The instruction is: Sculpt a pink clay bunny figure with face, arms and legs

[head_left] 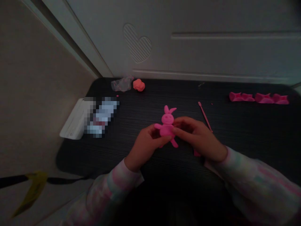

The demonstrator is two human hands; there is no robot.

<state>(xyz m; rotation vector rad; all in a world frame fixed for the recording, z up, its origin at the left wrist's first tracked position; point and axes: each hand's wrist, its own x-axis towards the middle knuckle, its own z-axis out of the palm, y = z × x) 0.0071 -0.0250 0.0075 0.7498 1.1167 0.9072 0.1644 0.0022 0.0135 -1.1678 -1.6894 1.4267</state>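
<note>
A bright pink clay rabbit (167, 119) is held up over the dark table, its two ears upward and its legs hanging down. My left hand (148, 141) grips its lower body from the left, thumb across the belly. From the right, my right hand (198, 133) pinches the rabbit's side near the arm with thumb and fingers. Just beyond my right hand lies a thin pink modelling tool (205, 116). Part of a flat pink piece (197, 153) shows beneath that hand; most of it is hidden.
At the table's back stand an orange-pink clay lump (139, 85) and a crumpled clear wrapper (122, 84). A white box (74, 122) and a blurred-out phone-like object (103, 116) lie left. Pink moulded trays (258, 98) sit back right. A white panel (188, 56) rises behind the table (131, 113).
</note>
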